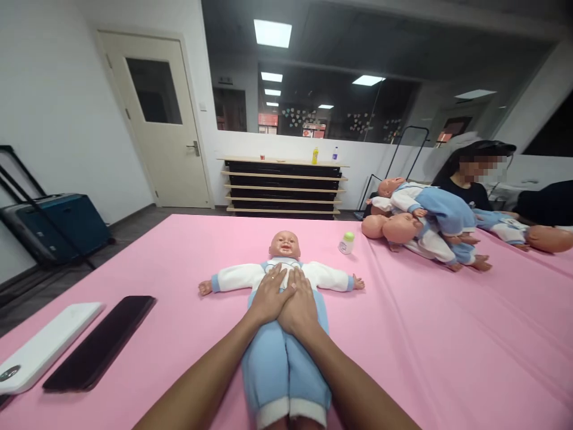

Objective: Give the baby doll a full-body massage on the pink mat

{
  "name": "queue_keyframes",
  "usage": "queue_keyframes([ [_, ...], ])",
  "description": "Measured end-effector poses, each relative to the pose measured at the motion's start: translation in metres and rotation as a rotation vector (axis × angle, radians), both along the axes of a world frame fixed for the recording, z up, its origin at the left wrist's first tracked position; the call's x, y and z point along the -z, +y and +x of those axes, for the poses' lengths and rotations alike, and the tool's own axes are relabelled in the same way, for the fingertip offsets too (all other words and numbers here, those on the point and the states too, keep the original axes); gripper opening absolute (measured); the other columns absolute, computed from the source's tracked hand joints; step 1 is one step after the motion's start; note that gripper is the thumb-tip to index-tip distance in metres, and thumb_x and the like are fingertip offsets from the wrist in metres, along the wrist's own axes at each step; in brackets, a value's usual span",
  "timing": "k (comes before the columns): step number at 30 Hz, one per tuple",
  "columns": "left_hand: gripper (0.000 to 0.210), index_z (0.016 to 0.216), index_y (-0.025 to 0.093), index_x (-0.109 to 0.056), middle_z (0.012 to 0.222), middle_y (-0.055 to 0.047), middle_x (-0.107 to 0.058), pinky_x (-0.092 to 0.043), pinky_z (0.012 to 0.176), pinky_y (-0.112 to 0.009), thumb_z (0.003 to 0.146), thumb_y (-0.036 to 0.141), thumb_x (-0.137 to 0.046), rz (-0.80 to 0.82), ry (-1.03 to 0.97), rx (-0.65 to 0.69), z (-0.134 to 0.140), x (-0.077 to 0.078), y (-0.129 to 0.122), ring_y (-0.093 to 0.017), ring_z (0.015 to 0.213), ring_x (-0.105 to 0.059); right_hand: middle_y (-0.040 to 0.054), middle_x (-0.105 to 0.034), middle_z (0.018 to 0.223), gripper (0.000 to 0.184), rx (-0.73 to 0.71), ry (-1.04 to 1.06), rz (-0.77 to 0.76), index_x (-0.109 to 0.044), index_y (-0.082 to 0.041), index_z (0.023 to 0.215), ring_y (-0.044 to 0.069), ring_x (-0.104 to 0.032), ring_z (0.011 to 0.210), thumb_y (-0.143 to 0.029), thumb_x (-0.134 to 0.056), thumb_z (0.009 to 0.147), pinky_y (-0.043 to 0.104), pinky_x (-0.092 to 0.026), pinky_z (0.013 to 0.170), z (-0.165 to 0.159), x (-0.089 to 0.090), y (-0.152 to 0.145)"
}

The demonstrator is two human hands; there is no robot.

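Note:
A baby doll (286, 364) in a white and light-blue outfit lies on its back on the pink-covered table (188, 239). Its head points away from me and both arms are spread to the sides. Flat on the doll's chest and belly rests my left hand (271, 292), fingers stretched toward the head. My right hand (301, 301) lies beside it, also flat, and the two touch around the thumbs. Neither hand grips anything. Part of the doll's front is hidden under my palms.
A small bottle with a green cap (346, 243) stands right of the doll's head. Several dolls (425, 221) are piled at the right, near a seated person (465, 179). A white phone (54, 343) and a black phone (102, 340) lie at the left.

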State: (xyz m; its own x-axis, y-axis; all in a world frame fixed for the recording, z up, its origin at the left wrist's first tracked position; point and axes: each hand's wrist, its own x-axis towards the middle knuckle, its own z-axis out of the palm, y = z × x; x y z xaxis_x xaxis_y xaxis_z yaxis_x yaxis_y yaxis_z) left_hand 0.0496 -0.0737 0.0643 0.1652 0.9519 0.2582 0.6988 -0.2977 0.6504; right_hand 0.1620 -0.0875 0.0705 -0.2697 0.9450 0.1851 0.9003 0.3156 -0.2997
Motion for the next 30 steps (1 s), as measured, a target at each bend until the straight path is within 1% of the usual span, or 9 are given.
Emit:
queue_keyframes([
  [3,0.075,0.146,0.015,-0.039,0.159,-0.015,-0.018,-0.011,0.119,-0.049,0.087,0.062,-0.042,-0.066,0.054,-0.104,0.005,-0.005,0.000,-0.030,0.148,-0.014,0.0196,-0.012,0.159,0.068,0.145,0.018,-0.006,-0.017,-0.003,0.152,0.032,-0.007,0.148,-0.029,-0.034,0.091,0.053,-0.006,0.117,0.000,-0.002,-0.006],
  [7,0.089,0.149,0.002,-0.025,0.157,-0.025,-0.013,-0.012,0.118,-0.052,0.084,0.059,-0.046,-0.187,0.081,-0.324,0.013,-0.016,-0.019,-0.036,0.147,-0.011,0.0328,-0.024,0.151,0.065,0.321,0.034,-0.012,-0.024,0.011,0.145,0.039,-0.022,0.144,-0.025,-0.028,0.091,0.056,-0.015,0.113,0.003,-0.010,-0.026],
  [11,0.088,0.150,-0.001,-0.019,0.157,-0.027,-0.010,-0.011,0.117,-0.055,0.088,0.061,-0.035,-0.239,0.024,-0.393,0.018,-0.015,-0.064,-0.037,0.147,-0.007,0.0325,-0.025,0.150,0.072,0.234,0.077,-0.033,-0.026,0.011,0.145,0.040,-0.023,0.143,-0.036,-0.031,0.091,0.058,-0.019,0.113,0.014,-0.008,-0.059],
  [14,0.080,0.154,0.011,-0.010,0.161,-0.015,-0.001,-0.007,0.120,-0.053,0.093,0.058,-0.029,-0.095,-0.024,-0.301,0.017,-0.019,-0.093,-0.030,0.149,0.002,0.0232,-0.021,0.155,0.076,0.084,0.122,-0.076,-0.024,0.002,0.149,0.036,-0.019,0.146,-0.044,-0.035,0.090,0.056,-0.023,0.114,0.026,-0.008,-0.077],
  [16,0.074,0.155,0.020,-0.010,0.162,-0.007,-0.001,-0.007,0.121,-0.052,0.093,0.054,-0.032,0.021,-0.034,-0.166,0.013,-0.031,-0.099,-0.027,0.149,0.003,0.0167,-0.020,0.157,0.075,-0.029,0.142,-0.056,-0.020,-0.005,0.152,0.032,-0.018,0.147,-0.039,-0.040,0.087,0.052,-0.025,0.116,0.032,-0.016,-0.077],
  [21,0.066,0.148,0.022,-0.036,0.157,-0.007,-0.028,-0.015,0.121,-0.051,0.091,0.053,-0.043,0.103,0.011,0.124,0.004,-0.067,-0.064,-0.028,0.148,-0.015,0.0118,-0.026,0.157,0.080,-0.382,0.095,0.166,-0.019,-0.013,0.153,0.027,-0.023,0.145,-0.029,-0.050,0.081,0.046,-0.020,0.119,0.030,-0.052,-0.039],
  [23,0.061,0.143,0.022,-0.045,0.152,-0.006,-0.038,-0.016,0.121,-0.052,0.090,0.051,-0.046,0.114,0.047,0.162,0.004,-0.064,-0.044,-0.029,0.147,-0.018,0.0127,-0.035,0.152,0.071,-0.462,0.066,0.184,-0.026,-0.014,0.151,0.026,-0.032,0.141,-0.031,-0.047,0.086,0.045,-0.021,0.119,0.026,-0.054,-0.021],
  [25,0.058,0.141,0.024,-0.048,0.150,-0.006,-0.042,-0.017,0.120,-0.054,0.090,0.050,-0.046,0.098,0.063,0.152,0.004,-0.050,-0.030,-0.030,0.147,-0.020,0.0109,-0.040,0.150,0.062,-0.452,0.071,0.164,-0.030,-0.017,0.150,0.024,-0.035,0.139,-0.032,-0.042,0.091,0.042,-0.021,0.120,0.024,-0.044,-0.008],
  [30,0.059,0.145,0.028,-0.042,0.155,-0.003,-0.034,-0.016,0.121,-0.051,0.091,0.052,-0.043,0.113,0.040,0.107,0.004,-0.012,-0.015,-0.026,0.147,-0.019,0.0020,-0.026,0.158,0.061,-0.336,0.104,0.153,-0.020,-0.026,0.153,0.020,-0.020,0.146,-0.036,-0.038,0.095,0.042,-0.010,0.122,0.021,-0.009,0.003],
])
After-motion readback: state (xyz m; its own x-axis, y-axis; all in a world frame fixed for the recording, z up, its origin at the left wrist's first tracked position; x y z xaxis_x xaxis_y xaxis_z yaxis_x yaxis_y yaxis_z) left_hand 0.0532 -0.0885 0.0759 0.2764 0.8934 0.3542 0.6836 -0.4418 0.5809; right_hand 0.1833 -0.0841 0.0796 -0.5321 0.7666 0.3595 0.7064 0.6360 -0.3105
